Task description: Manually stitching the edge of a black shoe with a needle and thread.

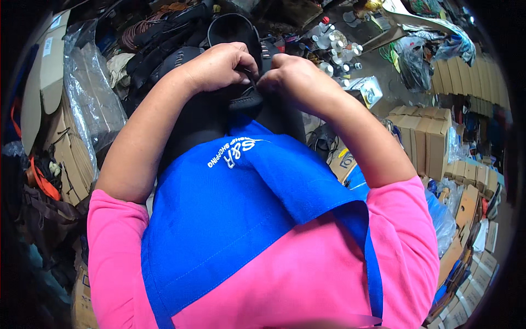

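In front of my apron, a black shoe (245, 102) sits at my lap, its round opening away from me and its toe toward me. My left hand (223, 64) is closed, with curled fingertips pressing on the shoe's upper from the left. On the other side my right hand (298, 79) pinches close against the shoe's edge. Whatever lies between those right fingertips is too small and dark to name. The hands are a short way apart, and part of the shoe is hidden behind them.
White-capped bottles (335, 46) crowd the floor at the far right. Cardboard boxes (424, 137) are stacked to the right. At left stand flattened cardboard and clear plastic wrap (93, 93). Dark materials (159, 46) lie heaped beyond my left arm. A blue apron (235, 208) covers my lap.
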{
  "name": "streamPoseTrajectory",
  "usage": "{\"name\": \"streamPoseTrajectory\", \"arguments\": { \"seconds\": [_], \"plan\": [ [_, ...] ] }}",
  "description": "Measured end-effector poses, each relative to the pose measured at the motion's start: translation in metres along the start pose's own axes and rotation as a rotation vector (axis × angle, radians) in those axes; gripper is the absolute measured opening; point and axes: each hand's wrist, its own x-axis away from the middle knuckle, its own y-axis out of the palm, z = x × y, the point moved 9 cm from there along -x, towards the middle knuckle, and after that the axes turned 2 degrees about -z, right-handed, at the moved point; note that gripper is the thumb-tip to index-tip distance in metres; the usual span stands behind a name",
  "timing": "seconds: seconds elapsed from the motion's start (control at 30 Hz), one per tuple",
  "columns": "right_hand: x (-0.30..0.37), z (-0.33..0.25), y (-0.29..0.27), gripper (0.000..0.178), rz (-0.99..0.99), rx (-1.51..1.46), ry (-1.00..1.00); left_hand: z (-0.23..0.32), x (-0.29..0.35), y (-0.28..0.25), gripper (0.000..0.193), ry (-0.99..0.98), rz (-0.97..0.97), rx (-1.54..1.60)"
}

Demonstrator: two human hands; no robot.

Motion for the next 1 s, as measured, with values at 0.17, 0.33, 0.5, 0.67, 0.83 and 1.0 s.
{"name": "streamPoseTrajectory", "arguments": {
  "seconds": [0.17, 0.33, 0.5, 0.67, 0.83, 1.0],
  "plan": [
    [-0.009, 0.016, 0.016, 0.014, 0.176, -0.194, -0.019, 0.013, 0.014, -0.014, 0.034, -0.042, 0.277, -0.183],
    [0.015, 0.035, 0.018, 0.017, 0.335, -0.611, 0.070, 0.032, 0.077, -0.015, 0.053, -0.152, 0.476, -0.299],
    [0.053, 0.071, 0.034, 0.021, 0.186, -1.314, 0.257, 0.018, 0.119, -0.009, 0.047, -0.377, 0.190, -0.017],
    [0.072, 0.099, 0.006, 0.024, 0.257, -1.948, -0.018, -0.031, 0.161, -0.015, 0.020, -0.686, -0.076, 0.231],
    [0.053, 0.071, 0.009, 0.030, 0.300, -0.472, 0.285, -0.038, 0.122, -0.077, 0.038, -0.238, 0.582, 0.655],
    [0.043, 0.053, 0.027, 0.039, 0.148, 0.070, 0.283, -0.011, 0.065, -0.049, 0.038, -0.045, 0.636, 1.648]
  ]
}}
